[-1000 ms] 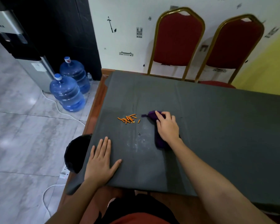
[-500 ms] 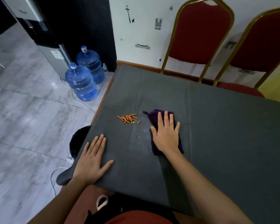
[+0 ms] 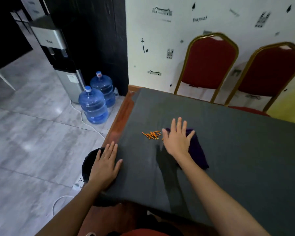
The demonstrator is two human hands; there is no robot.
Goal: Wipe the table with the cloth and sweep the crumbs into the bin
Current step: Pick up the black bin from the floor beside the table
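Observation:
A small heap of orange crumbs lies on the dark grey table cover near its left side. Just to the right of them, my right hand lies flat with spread fingers on a purple cloth, pressing it to the table; the thumb side almost touches the crumbs. My left hand rests palm down and empty on the table's near left corner. A black bin stands on the floor under that corner, mostly hidden by my left hand and the cover.
The wooden table edge shows along the left. Two blue water bottles and a water dispenser stand on the tiled floor to the left. Two red chairs stand behind the table. A white cable lies near the bin.
My right hand went from curled fingers on the cloth to flat and spread, and has slid with the cloth leftward, closer to the crumbs. My left hand stays put. The view has tilted up.

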